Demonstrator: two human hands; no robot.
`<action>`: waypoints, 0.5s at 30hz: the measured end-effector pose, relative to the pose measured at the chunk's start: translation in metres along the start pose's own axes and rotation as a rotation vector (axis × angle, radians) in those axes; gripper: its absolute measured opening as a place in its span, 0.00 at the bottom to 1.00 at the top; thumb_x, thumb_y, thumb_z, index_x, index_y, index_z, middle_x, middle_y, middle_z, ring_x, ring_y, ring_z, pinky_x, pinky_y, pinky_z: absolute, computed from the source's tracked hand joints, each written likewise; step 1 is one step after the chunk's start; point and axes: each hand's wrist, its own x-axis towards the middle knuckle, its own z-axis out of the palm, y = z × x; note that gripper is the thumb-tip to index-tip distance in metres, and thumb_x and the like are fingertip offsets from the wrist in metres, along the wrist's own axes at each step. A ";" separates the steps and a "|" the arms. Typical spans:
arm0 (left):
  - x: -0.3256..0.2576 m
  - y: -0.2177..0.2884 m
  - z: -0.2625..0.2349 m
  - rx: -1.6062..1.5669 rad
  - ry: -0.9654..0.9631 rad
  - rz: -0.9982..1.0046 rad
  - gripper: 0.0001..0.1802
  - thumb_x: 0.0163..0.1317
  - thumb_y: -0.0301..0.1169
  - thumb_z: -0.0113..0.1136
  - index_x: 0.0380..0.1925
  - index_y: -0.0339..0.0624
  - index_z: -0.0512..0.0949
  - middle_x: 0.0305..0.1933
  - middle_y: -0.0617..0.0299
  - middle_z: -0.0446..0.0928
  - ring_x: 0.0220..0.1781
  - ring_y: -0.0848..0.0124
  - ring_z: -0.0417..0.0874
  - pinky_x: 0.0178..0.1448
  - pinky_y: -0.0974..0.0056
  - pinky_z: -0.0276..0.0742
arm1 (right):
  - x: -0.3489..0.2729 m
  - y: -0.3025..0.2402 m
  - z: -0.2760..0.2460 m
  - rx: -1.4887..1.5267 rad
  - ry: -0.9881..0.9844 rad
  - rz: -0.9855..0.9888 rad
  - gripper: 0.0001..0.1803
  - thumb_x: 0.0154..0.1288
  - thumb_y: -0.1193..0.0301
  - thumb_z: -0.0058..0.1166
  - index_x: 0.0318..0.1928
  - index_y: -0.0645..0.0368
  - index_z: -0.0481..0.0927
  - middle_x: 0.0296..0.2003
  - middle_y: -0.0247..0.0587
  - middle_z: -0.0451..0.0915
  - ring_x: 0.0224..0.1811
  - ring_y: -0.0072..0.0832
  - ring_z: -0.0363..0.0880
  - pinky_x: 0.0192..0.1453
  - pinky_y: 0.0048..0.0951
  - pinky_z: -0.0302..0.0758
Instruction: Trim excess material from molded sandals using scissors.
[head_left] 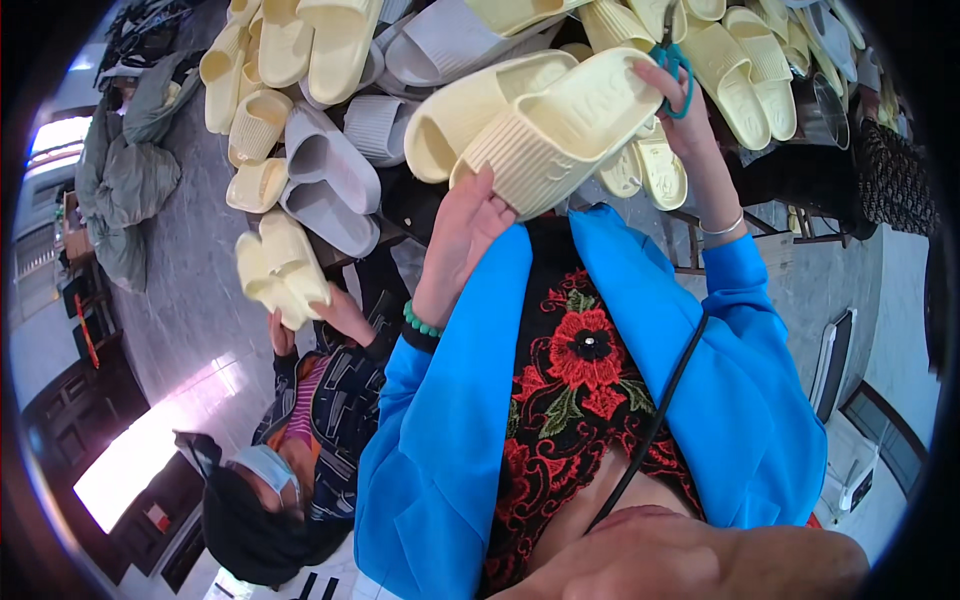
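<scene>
A pair of pale yellow slide slippers is held up in front of my chest. The nearer slipper (560, 130) has a ribbed strap, and the other slipper (470, 110) lies behind it to the left. My left hand (468, 235) grips the nearer one at its toe end, thumb on the ribbed strap. At the heel, my right hand (682, 110) pinches the sole between its fingers. Teal-handled scissors (675, 75) hang on the fingers of that same hand, blades pointing away from me.
Piled slippers in yellow and grey (335, 180) cover the surface ahead. At my left a masked co-worker (290, 440) holds another pale yellow pair (283, 265). A stool-like frame (690, 240) stands beyond my right arm. Grey-green cloth (140, 170) is heaped at far left.
</scene>
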 end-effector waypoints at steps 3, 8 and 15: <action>0.014 -0.006 0.012 -0.083 0.078 -0.013 0.25 0.66 0.27 0.58 0.62 0.41 0.65 0.60 0.56 0.74 0.60 0.61 0.78 0.62 0.53 0.78 | -0.011 -0.010 0.009 -0.314 0.046 -0.158 0.19 0.60 0.58 0.64 0.38 0.64 0.79 0.32 0.30 0.79 0.32 0.20 0.76 0.38 0.24 0.72; 0.022 -0.017 0.008 0.067 0.034 0.052 0.27 0.63 0.21 0.58 0.63 0.40 0.65 0.61 0.55 0.73 0.60 0.61 0.77 0.62 0.53 0.79 | -0.017 -0.021 -0.013 -0.608 0.290 -0.421 0.15 0.59 0.65 0.65 0.40 0.62 0.79 0.31 0.34 0.81 0.33 0.20 0.78 0.39 0.25 0.74; 0.024 -0.019 0.007 0.108 -0.004 0.012 0.32 0.62 0.19 0.56 0.67 0.45 0.61 0.65 0.52 0.69 0.65 0.58 0.73 0.67 0.49 0.73 | -0.073 -0.052 0.037 -0.206 -0.415 0.050 0.15 0.58 0.73 0.64 0.44 0.61 0.77 0.42 0.35 0.82 0.41 0.16 0.78 0.45 0.21 0.74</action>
